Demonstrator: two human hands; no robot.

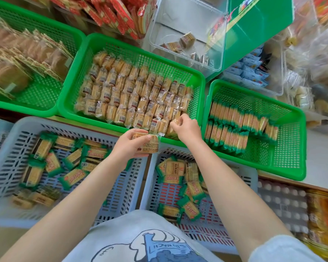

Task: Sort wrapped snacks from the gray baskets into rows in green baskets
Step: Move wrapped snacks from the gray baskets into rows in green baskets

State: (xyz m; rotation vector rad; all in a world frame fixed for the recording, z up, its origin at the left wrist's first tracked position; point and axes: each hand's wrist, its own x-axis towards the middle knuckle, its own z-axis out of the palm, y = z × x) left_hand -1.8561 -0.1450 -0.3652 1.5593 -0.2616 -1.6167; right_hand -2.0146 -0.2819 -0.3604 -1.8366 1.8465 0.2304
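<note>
Right hand (187, 127) pinches clear-wrapped cracker pack (175, 123) at front-right corner of middle green basket (198, 80). Stand it upright, tight against row. Left hand (130, 145) grips next pack (147, 143) over gray basket (11, 133); keep it ready.

Barcodes are seen on the clear-wrapped snacks (133, 103); their print, and the mirrored lettering on the shirt (167, 246), cannot be read.

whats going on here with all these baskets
A person is sorting wrapped snacks. The right hand tucks a clear-wrapped packet into the near right corner of the middle green basket, already almost full of rows. The left hand holds another clear-wrapped packet. Green-wrapped packets lie loose in two gray baskets.
</note>
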